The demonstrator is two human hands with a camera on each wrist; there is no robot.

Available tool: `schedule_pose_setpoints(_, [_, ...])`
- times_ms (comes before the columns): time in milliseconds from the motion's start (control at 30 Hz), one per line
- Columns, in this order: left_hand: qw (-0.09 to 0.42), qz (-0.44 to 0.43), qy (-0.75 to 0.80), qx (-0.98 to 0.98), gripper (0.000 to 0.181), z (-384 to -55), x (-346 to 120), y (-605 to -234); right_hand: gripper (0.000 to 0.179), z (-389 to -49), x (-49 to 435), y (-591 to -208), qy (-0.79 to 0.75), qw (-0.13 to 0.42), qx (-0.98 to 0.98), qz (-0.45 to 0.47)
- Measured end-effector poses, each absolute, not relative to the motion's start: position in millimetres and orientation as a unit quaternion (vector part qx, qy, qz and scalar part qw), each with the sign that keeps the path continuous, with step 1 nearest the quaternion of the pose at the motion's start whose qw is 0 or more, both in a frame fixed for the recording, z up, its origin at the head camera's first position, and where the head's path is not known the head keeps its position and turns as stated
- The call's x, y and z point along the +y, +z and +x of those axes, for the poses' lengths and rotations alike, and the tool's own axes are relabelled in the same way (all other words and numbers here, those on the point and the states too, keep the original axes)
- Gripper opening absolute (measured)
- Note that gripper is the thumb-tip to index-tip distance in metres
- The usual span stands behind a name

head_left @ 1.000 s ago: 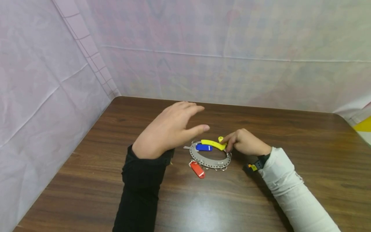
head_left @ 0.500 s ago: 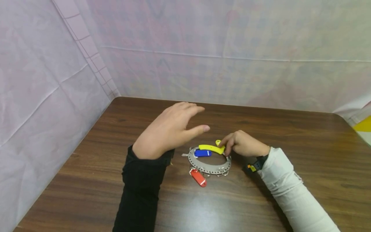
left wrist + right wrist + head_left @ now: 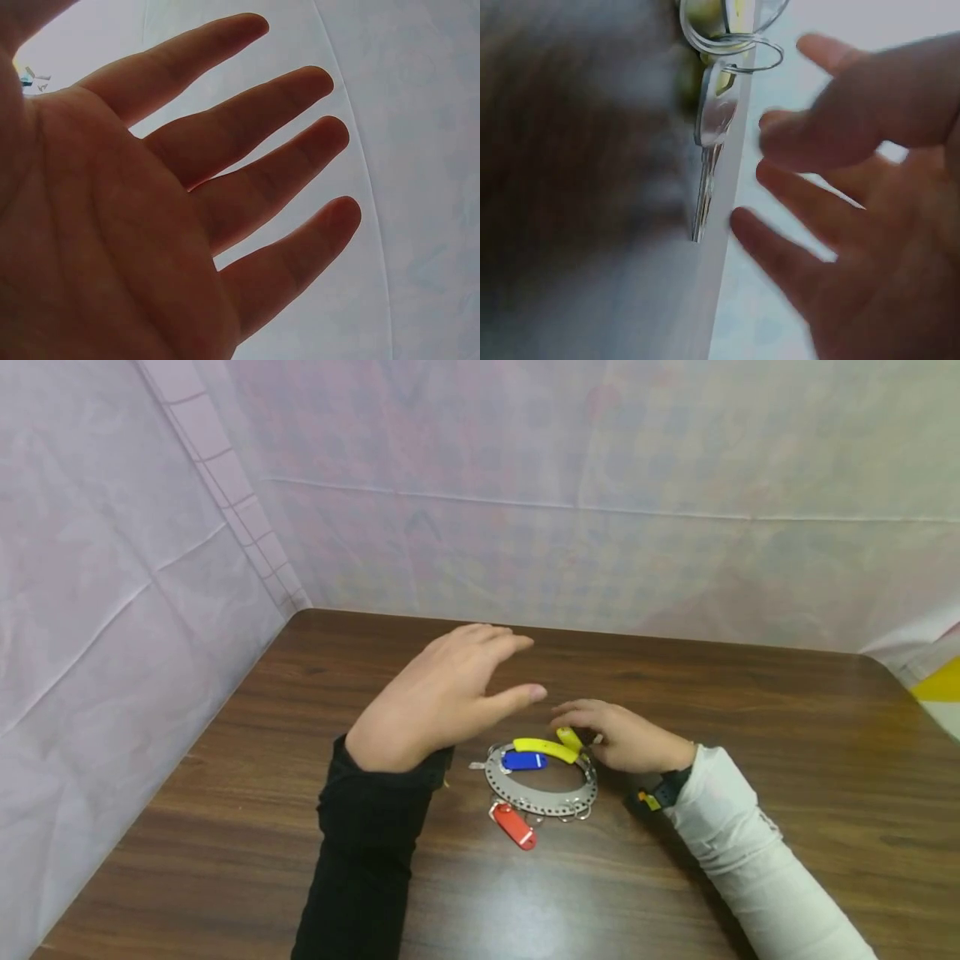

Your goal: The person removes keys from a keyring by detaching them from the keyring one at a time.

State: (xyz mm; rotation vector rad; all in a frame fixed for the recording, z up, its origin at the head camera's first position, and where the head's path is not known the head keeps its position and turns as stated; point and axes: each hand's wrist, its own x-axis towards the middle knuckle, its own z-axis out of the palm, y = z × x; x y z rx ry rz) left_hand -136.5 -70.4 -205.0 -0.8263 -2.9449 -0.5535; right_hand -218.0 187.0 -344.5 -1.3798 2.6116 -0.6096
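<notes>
A grey key-holder ring (image 3: 517,793) with small holes round its edge and a yellow grip (image 3: 543,747) lies on the table. Blue (image 3: 523,762) and red (image 3: 514,827) key tags are with it, the blue inside and the red in front. The yellow key tag (image 3: 568,739) is at its far right, beside my right hand (image 3: 618,737). Seen from the right wrist, a silver key (image 3: 718,112) hangs from wire rings, apart from the loosely spread fingers. My left hand (image 3: 442,697), fingers straight and spread, hovers left of the ring and holds nothing; the left wrist view shows its bare palm (image 3: 112,217).
The brown wooden table (image 3: 247,827) has rounded far corners. A pale patterned cloth (image 3: 570,485) hangs behind it, and another (image 3: 97,568) covers the left side. Several small wire rings (image 3: 576,814) hang from the key holder's front edge.
The key-holder ring has slid toward the front edge and slightly left. My right hand's fingers have let go of the yellow key tag and spread. The left hand is nearly still.
</notes>
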Motion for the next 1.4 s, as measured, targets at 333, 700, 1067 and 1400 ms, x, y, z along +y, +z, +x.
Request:
schedule_pose_setpoints(333, [0.007, -0.263, -0.175, -0.949, 0.059, -137.5, -67.9, -204.6, 0.057, -214.1, 187.8, -343.5, -0.152, 0.105, 0.881, -0.436])
schedule_pose_setpoints(700, [0.010, -0.266, -0.182, -0.947, 0.058, -138.1, -68.4, -206.1, 0.014, -216.4, 183.7, -343.4, -0.160, 0.104, 0.895, -0.404])
schedule_pose_setpoints(1067, [0.011, -0.272, -0.185, -0.944, 0.058, -137.6, -69.7, -206.9, 0.018, -214.7, 182.4, -343.2, -0.166, 0.107, 0.894, -0.402])
schedule_pose_setpoints(1400, [0.012, -0.275, -0.180, -0.944, 0.058, -137.5, -68.4, -207.0, 0.020, -210.7, 185.6, -341.6, -0.170, 0.141, 0.895, -0.389])
